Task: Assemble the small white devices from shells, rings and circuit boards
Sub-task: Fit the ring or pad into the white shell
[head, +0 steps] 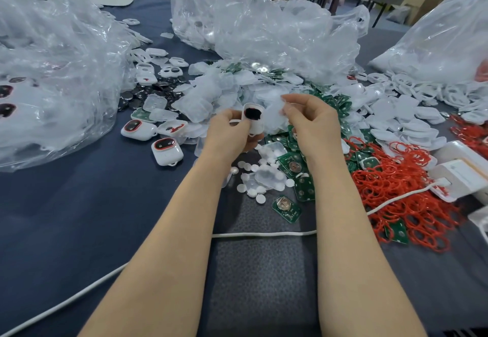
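Above the middle of the blue worktop point(79, 204), the left hand point(232, 132) has its grip closed round a small white shell point(254, 121), thumb on the near side and fingers curled behind. The shell is a rounded rectangle of glossy white plastic, held roughly upright, with a dark oval window in its upper face. Just to its right, the right hand point(314, 123) pinches a thin translucent piece point(274, 116) between thumb and fingertips. The piece is pale and blurred, so its outline cannot be told, and whether it touches the shell is unclear. Left of the hands lie finished devices point(167, 150), white with a red ring round a dark window and a small loop at one end. Beneath and beyond the wrists are green circuit boards point(286, 208), each bearing a round metal cell holder, among small white discs point(260, 198). A tangle of red rings point(412, 204) spreads to the right. Clear plastic bags point(264, 20) stand behind the heaps, and a white cable point(264, 234) runs under both forearms.
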`<state>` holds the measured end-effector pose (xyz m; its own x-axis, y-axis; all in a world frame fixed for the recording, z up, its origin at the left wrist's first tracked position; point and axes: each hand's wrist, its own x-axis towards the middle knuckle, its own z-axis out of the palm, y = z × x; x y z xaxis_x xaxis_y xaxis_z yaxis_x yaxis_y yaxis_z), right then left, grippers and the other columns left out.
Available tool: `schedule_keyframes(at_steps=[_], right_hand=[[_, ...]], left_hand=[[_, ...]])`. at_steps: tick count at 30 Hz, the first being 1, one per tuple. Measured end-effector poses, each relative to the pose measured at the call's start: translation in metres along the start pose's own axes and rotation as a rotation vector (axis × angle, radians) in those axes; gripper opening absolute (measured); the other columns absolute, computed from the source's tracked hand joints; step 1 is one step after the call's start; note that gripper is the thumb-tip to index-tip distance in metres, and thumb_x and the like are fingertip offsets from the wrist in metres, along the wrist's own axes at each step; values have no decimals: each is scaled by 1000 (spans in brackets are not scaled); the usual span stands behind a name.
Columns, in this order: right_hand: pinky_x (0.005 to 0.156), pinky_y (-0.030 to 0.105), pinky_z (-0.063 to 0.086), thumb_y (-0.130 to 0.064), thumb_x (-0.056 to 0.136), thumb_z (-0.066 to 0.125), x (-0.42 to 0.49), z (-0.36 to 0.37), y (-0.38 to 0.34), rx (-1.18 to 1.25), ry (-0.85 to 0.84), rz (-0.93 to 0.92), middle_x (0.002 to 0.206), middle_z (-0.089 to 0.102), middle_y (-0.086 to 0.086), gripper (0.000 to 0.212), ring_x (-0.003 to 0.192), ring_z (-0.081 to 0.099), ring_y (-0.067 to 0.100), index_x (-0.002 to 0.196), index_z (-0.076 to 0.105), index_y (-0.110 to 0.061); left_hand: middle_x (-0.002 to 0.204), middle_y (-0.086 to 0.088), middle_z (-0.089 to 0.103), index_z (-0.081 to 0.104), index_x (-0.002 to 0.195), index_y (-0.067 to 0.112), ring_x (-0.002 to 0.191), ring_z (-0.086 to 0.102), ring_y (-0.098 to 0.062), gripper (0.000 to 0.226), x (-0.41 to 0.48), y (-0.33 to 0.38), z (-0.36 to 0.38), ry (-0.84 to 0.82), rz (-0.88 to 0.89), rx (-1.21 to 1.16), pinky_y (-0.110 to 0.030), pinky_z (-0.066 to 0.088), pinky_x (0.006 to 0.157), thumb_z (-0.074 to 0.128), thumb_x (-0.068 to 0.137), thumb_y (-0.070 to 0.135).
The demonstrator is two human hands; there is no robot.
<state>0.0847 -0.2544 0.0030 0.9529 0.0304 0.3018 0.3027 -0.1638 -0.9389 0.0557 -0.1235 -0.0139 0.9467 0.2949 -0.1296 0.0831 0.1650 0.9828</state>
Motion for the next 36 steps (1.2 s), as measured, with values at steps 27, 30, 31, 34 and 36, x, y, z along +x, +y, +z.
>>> schedule_keyframes(at_steps=[27,30,31,34,36], right_hand=[[74,25,37,-15,91,60,-4,16,6,-378,-55,-153,96,61,6,5,76,45,12,92,64,-13],[73,23,37,-15,90,60,-5,17,6,-381,-42,-149,95,60,6,5,76,46,11,92,64,-13],[72,22,37,-14,91,60,-5,17,5,-380,-36,-147,95,60,5,5,76,47,11,93,64,-14],[68,15,40,-13,92,57,-2,13,5,-321,21,-111,88,59,0,8,74,50,6,96,62,-17],[64,9,41,-11,92,57,0,9,4,-222,87,-86,82,57,-6,8,70,50,0,94,61,-18]], left_hand=[[99,-7,68,58,110,13,81,71,-20,20,-3,-1,3,-117,-35,32,-30,60,73,39,104,16],[96,-5,68,58,110,13,80,71,-19,21,-4,-2,3,-128,-34,32,-30,60,74,38,104,16],[97,-5,68,58,111,12,80,71,-19,21,-4,-1,3,-128,-36,29,-31,60,75,38,104,16],[102,-7,67,55,114,13,75,70,-16,21,-4,0,3,-115,-47,9,-28,59,72,38,104,17],[103,-7,66,55,114,14,73,70,-16,20,-4,1,3,-106,-53,-7,-26,59,70,38,104,17]])
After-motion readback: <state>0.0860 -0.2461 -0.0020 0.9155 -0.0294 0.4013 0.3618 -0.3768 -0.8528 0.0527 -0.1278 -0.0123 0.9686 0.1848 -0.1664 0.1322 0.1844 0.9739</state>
